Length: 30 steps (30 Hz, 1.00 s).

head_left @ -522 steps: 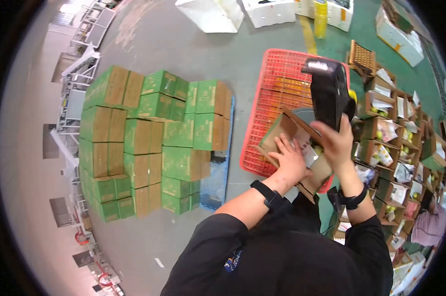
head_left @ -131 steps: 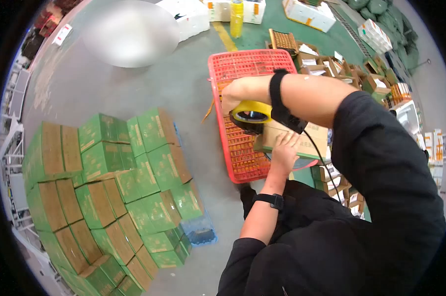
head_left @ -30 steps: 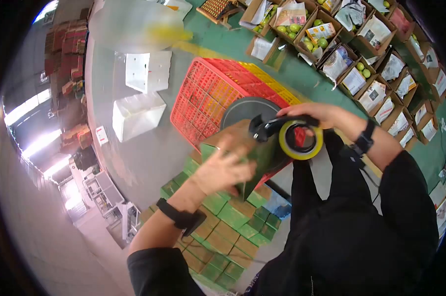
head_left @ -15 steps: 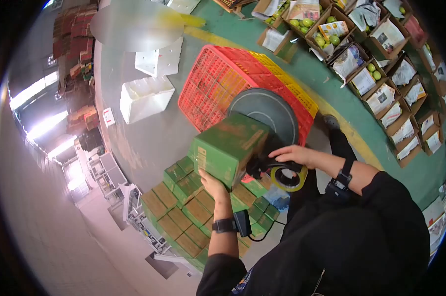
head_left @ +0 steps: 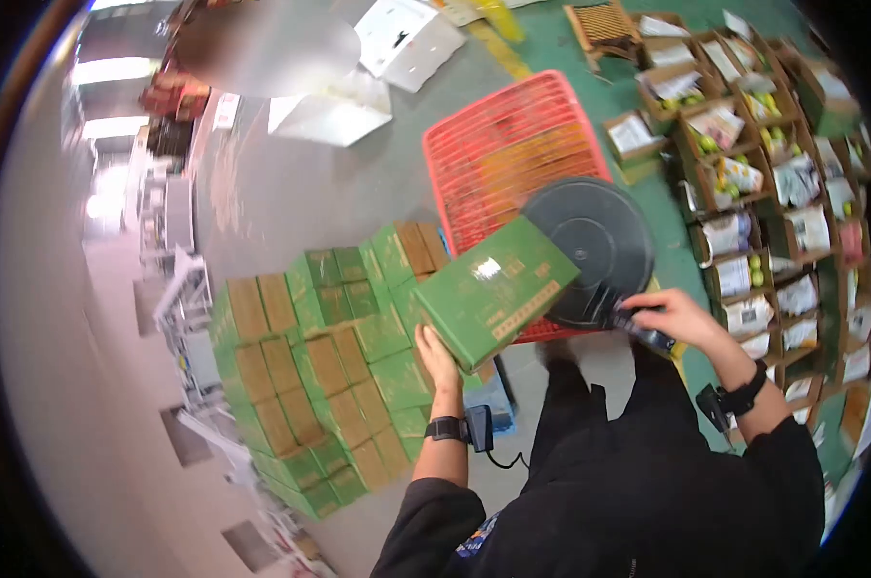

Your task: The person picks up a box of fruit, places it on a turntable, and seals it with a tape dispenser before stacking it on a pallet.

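Observation:
A closed green carton [head_left: 498, 289] rests tilted, partly over a round black disc [head_left: 599, 231]. My left hand [head_left: 438, 358] grips the carton's near left corner. Away from the carton, at the near right of the disc, my right hand [head_left: 669, 316] is closed around a black tape dispenser [head_left: 647, 330]. The tape roll, plainly yellow earlier, hardly shows now. Under the disc stands a red plastic crate [head_left: 445, 178] with yellow slats showing through it.
Stacked green cartons [head_left: 305, 371] fill the floor to the left. Open boxes of green fruit and paper [head_left: 734, 178] line the right side. White foam boxes [head_left: 334, 116] lie at the back, and a small wooden stool [head_left: 601, 31] stands beyond the crate.
The carton has turned, showing a broad green face upward. My right hand has drawn the tape dispenser away from it to the right. The view has swung round, revealing more of the stacked cartons.

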Motion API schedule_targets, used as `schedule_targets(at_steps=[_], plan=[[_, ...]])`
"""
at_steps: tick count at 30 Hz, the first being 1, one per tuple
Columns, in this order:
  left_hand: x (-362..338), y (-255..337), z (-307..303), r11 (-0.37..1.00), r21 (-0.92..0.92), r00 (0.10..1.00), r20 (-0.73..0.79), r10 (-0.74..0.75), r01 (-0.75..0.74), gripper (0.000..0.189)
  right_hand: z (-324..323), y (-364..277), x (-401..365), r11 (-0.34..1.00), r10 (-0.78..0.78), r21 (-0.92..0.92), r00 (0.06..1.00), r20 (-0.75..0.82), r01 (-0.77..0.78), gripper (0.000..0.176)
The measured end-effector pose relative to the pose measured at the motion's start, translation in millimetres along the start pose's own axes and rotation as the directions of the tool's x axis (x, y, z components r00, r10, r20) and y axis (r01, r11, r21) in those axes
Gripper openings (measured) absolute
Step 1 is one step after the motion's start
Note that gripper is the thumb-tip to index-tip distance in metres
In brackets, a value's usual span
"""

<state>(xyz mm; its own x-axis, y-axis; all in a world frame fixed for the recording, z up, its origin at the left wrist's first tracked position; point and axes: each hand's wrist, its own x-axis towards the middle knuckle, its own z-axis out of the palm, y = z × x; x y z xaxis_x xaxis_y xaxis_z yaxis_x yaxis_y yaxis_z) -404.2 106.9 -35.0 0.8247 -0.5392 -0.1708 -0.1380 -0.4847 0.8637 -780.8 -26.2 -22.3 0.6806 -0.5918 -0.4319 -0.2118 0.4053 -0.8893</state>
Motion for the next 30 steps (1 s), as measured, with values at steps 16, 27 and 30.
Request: schedule_targets(at_steps=[16, 27, 30], plan=[[38, -198, -180, 0.320, -0.550, 0.626, 0.745, -0.229, 0.771, 0.076, 313, -71, 214, 0.176, -0.165, -0.982, 0.985, 0.042, 0.071, 0.046], [-20, -423, -223, -0.108, -0.954, 0.616, 0.265, -0.742, 0.280, 0.061, 466, 21, 310, 0.245, 0.103, -0.861, 0.871, 0.480, 0.445, 0.025], [23, -485, -184, -0.138, -0.985, 0.700, 0.170, -0.693, 0.103, 0.055, 451, 10, 294, 0.193, 0.177, -0.908, 0.897, 0.405, 0.372, 0.026]])
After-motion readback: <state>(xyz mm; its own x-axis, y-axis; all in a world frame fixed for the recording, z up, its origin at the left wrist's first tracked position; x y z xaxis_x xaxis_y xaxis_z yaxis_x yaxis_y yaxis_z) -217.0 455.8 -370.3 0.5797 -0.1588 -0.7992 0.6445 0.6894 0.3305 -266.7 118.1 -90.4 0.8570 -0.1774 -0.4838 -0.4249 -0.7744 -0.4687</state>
